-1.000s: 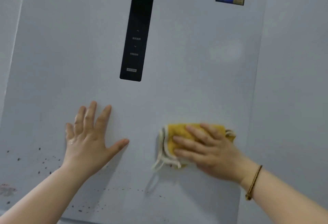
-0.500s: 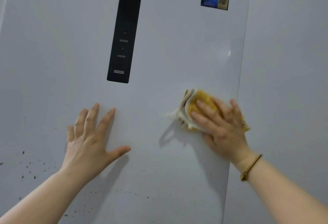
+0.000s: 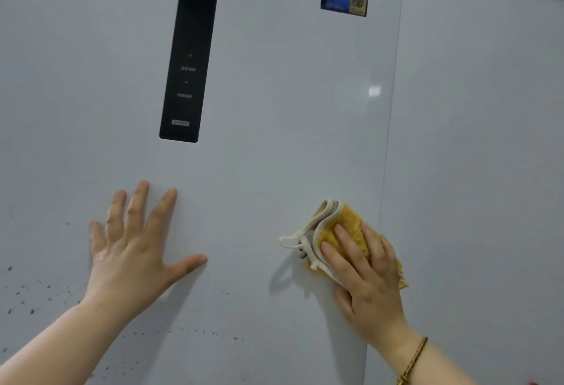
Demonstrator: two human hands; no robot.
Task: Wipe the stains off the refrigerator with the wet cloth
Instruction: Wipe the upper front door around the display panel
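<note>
I have the right hand [image 3: 369,281] flat on the cloth [image 3: 345,226], at the lower right of the frame, just inside the right edge of the fridge [image 3: 274,140]. Its fingers [image 3: 345,238] lie straight and close together, pressing the folded yellow pad against the door; a pale hem hangs loose on the cloth's left. The left hand [image 3: 131,250] rests at lower centre-left with its fingers [image 3: 139,201] spread wide, palm on the door, and looks wet.

The door under the cloth looks clean to me. The stains [image 3: 39,290] are dark specks at the lower left, with a thin line of them along the bottom centre, well apart from the cloth. To do this step well, I would bring the cloth down and left across them in overlapping passes, pressing evenly with the whole palm, folding to a fresh face as it soils. I would stay below the panel [image 3: 187,61], and move the bracing hand off the specks it may cover.
</note>
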